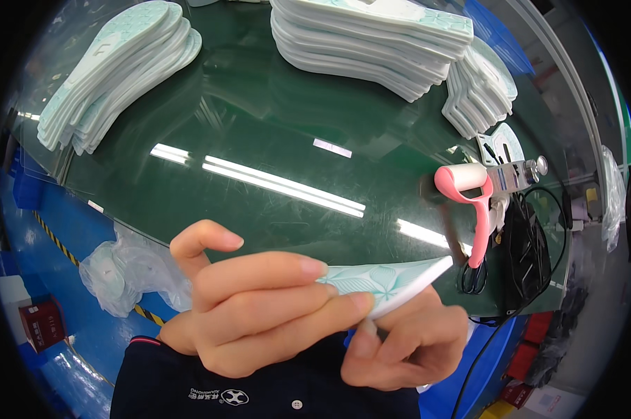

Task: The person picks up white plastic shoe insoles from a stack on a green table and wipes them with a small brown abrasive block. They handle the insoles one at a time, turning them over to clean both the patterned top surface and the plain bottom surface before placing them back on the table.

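Close in front of my body, a white curved panel with a teal leaf pattern (385, 283) is held up at a tilt. My left hand (260, 307) grips its left part, with several fingers pressed on the patterned face and the index finger raised and bent. My right hand (406, 342) is closed at the panel's lower right, its fingers curled behind and under the edge; part of that grip is hidden by the panel. Similar panels lie piled in a left stack (120, 70), a large far stack (371, 49) and a smaller stack (479, 91) beside it.
On the green table (260, 140), a pink-handled lint roller (462, 181) lies at the right, near a clear bottle with a metal top (518, 174). A black pouch (528, 258), black-handled scissors (473, 279) and a cable are by the right edge. Plastic bags (120, 279) lie left below.
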Demonstrator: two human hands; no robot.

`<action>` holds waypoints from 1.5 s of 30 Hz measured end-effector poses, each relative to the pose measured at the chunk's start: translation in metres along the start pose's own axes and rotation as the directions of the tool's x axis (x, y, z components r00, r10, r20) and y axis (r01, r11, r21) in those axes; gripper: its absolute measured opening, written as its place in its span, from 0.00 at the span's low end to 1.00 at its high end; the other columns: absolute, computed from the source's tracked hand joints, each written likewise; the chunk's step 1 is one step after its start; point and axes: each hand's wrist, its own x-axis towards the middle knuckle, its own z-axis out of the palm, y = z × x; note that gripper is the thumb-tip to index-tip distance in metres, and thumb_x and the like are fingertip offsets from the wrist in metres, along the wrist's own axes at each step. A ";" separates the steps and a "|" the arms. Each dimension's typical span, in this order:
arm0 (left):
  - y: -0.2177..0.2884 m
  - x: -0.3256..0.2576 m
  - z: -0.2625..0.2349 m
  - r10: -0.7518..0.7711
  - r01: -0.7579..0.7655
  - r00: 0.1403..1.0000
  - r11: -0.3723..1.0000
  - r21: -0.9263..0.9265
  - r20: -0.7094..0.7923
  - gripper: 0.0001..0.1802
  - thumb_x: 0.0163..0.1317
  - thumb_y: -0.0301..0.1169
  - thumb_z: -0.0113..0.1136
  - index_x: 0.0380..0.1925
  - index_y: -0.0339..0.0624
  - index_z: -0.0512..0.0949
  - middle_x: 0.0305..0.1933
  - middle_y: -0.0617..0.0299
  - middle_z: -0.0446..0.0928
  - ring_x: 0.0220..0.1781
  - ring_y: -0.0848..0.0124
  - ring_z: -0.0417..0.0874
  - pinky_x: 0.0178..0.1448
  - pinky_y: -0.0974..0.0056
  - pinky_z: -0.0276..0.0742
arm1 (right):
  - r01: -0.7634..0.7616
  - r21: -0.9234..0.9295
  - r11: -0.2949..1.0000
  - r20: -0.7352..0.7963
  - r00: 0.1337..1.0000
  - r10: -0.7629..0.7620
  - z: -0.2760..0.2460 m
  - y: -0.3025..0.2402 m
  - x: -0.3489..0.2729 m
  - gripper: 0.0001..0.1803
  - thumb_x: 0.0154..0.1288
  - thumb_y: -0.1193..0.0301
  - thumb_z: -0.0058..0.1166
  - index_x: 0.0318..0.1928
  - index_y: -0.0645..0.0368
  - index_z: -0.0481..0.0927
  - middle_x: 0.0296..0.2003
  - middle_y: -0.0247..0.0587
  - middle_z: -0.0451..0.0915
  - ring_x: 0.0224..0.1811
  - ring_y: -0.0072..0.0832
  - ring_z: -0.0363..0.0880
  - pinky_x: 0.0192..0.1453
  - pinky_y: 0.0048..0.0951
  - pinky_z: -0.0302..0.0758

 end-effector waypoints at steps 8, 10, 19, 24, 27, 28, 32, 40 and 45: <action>0.001 -0.001 0.001 -0.022 0.022 1.000 1.000 -0.001 -0.010 0.05 0.42 0.37 0.57 0.20 0.57 0.81 0.22 0.78 0.69 0.33 0.77 0.68 0.46 0.63 0.59 | -0.040 0.021 0.999 0.091 0.995 0.038 -0.005 -0.002 0.002 0.17 0.29 0.92 0.59 0.21 0.60 0.72 0.14 0.36 0.71 0.16 0.21 0.69 0.23 0.18 0.67; -0.001 -0.002 -0.002 -0.015 0.015 1.000 1.000 -0.022 0.007 0.05 0.42 0.37 0.58 0.20 0.57 0.81 0.22 0.78 0.69 0.33 0.77 0.68 0.46 0.64 0.59 | -0.024 0.028 0.999 0.072 0.997 0.022 0.000 -0.001 0.000 0.17 0.30 0.93 0.58 0.21 0.60 0.71 0.13 0.34 0.70 0.15 0.20 0.68 0.23 0.18 0.66; -0.001 -0.003 -0.003 -0.016 0.016 1.000 1.000 -0.026 0.005 0.05 0.41 0.37 0.58 0.21 0.57 0.81 0.22 0.78 0.69 0.33 0.77 0.68 0.45 0.64 0.58 | -0.035 0.049 0.998 -0.009 0.999 0.036 0.003 0.001 0.000 0.17 0.29 0.93 0.56 0.18 0.59 0.69 0.13 0.35 0.70 0.14 0.21 0.68 0.22 0.17 0.66; 0.000 -0.002 0.003 -0.047 0.046 0.998 0.999 -0.027 -0.051 0.05 0.42 0.38 0.57 0.21 0.58 0.81 0.21 0.78 0.69 0.33 0.77 0.68 0.45 0.64 0.58 | -0.079 0.080 0.994 -0.047 0.995 0.083 0.004 -0.002 0.000 0.16 0.28 0.92 0.57 0.16 0.59 0.70 0.14 0.36 0.71 0.14 0.22 0.69 0.22 0.17 0.66; 0.000 -0.003 0.006 -0.053 0.051 0.996 0.998 -0.027 -0.073 0.05 0.42 0.37 0.57 0.21 0.57 0.81 0.21 0.78 0.69 0.33 0.77 0.68 0.45 0.64 0.58 | -0.056 0.057 0.997 0.017 0.998 0.055 0.000 0.001 0.001 0.16 0.28 0.92 0.57 0.16 0.59 0.70 0.14 0.36 0.71 0.15 0.21 0.70 0.22 0.17 0.66; 0.001 -0.003 0.005 -0.058 0.055 0.995 0.998 -0.031 -0.079 0.05 0.43 0.37 0.56 0.20 0.57 0.81 0.22 0.78 0.69 0.33 0.77 0.68 0.45 0.64 0.58 | -0.075 0.072 0.995 -0.025 0.997 0.077 0.000 -0.001 0.001 0.16 0.26 0.92 0.58 0.17 0.60 0.71 0.14 0.36 0.72 0.15 0.22 0.70 0.22 0.17 0.67; 0.000 -0.003 0.007 -0.044 0.044 0.996 0.999 -0.003 -0.075 0.05 0.44 0.37 0.56 0.21 0.57 0.81 0.22 0.78 0.70 0.32 0.78 0.68 0.45 0.64 0.58 | -0.040 0.014 0.999 0.029 0.999 0.040 0.001 0.001 0.000 0.16 0.29 0.92 0.57 0.17 0.60 0.71 0.13 0.36 0.70 0.15 0.22 0.70 0.22 0.18 0.67; 0.001 0.003 -0.003 -0.073 0.074 0.997 0.997 -0.030 0.029 0.05 0.41 0.38 0.60 0.21 0.58 0.80 0.22 0.79 0.69 0.34 0.77 0.68 0.46 0.63 0.57 | -0.112 0.358 0.927 -0.028 0.991 0.131 -0.002 0.000 0.001 0.16 0.41 0.92 0.52 0.26 0.62 0.64 0.13 0.37 0.67 0.18 0.29 0.74 0.29 0.31 0.76; 0.001 0.002 -0.004 -0.066 0.065 0.998 0.998 -0.026 -0.007 0.04 0.44 0.40 0.59 0.22 0.60 0.79 0.21 0.80 0.67 0.34 0.77 0.67 0.47 0.63 0.57 | -0.175 0.380 0.908 0.084 0.984 0.154 -0.005 -0.007 -0.001 0.15 0.39 0.90 0.55 0.22 0.59 0.66 0.17 0.39 0.70 0.20 0.33 0.75 0.30 0.33 0.75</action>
